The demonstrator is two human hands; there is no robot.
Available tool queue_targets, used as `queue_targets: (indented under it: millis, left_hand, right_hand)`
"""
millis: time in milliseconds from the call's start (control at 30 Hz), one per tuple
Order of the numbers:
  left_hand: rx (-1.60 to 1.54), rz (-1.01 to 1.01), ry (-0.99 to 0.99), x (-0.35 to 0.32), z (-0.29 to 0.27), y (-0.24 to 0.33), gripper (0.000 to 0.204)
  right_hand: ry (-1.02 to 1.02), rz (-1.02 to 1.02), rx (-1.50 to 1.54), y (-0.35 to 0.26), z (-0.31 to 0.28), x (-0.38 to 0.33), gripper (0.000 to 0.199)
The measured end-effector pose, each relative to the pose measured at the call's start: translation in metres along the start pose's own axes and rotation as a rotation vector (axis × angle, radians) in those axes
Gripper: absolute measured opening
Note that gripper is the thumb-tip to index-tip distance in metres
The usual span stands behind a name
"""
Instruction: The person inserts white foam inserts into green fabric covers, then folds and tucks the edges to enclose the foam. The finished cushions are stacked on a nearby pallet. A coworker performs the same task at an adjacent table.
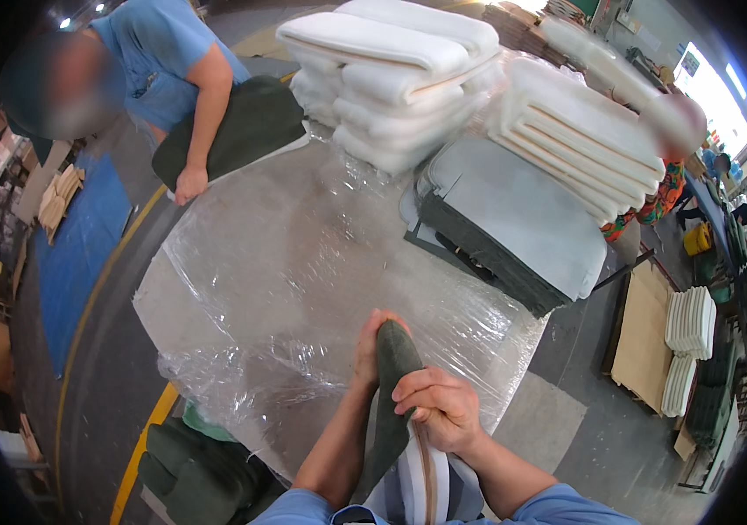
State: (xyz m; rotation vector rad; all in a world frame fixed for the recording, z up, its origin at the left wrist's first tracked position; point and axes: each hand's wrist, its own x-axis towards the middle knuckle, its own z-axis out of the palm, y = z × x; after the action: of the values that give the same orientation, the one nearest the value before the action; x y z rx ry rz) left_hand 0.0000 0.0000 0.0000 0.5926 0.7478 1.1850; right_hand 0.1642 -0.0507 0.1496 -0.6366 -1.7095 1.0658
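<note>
Close to my body, a dark green fabric cover [398, 357] sits over the far end of a white foam pad [412, 486], which has a tan band along its edge. My left hand [367, 350] grips the far end of the cover from its left side, its fingers partly hidden behind the fabric. With bent fingers, my right hand [443, 407] pinches the cover's edge where the white pad comes out. Beneath both hands lies the near part of a table [277, 271] wrapped in clear plastic film.
White foam pads [391, 87] are piled at the table's back, with another stack [566, 131] to their right. Grey-and-dark-green flat pieces [513, 210] lie stacked at the right. At far left a co-worker [172, 79] handles a green-covered pad [242, 131]. Dark green covers [194, 472] lie lower left.
</note>
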Motion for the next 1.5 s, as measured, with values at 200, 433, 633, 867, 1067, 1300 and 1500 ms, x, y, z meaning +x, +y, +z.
queue_targets:
  millis: [200, 433, 633, 867, 1067, 1300, 1500]
  left_hand:
    - [0.519, 0.321, -0.079, -0.015, 0.063, 0.072, 0.062]
    - [0.806, 0.331, 0.058, -0.045, 0.053, 0.119, 0.056]
    - [0.527, 0.272, 0.558, -0.146, -0.041, 0.155, 0.063]
    - [0.199, 0.296, 0.789, -0.304, -0.034, 0.097, 0.048]
    - [0.701, 0.026, 0.477, -0.422, 0.015, 0.074, 0.056]
    - [0.961, -0.018, 0.417, -0.467, 0.067, -0.022, 0.076]
    - [0.591, 0.065, -0.137, -0.404, 0.121, -0.017, 0.095]
  right_hand:
    - [0.027, 0.108, -0.033, 0.003, -0.005, -0.001, 0.005]
    - [-0.133, 0.05, -0.232, -0.037, -0.007, 0.0, 0.02]
    - [0.018, 0.545, -0.064, -0.079, -0.064, -0.151, 0.05]
    - [0.555, 0.588, 0.084, -0.061, -0.029, -0.236, 0.058]
    - [0.925, 0.568, 0.316, 0.005, -0.051, -0.146, 0.066]
    - [0.773, 0.486, 0.422, 0.005, -0.036, -0.019, 0.071]
    - [0.706, 0.449, 0.165, 0.027, -0.048, -0.021, 0.068]
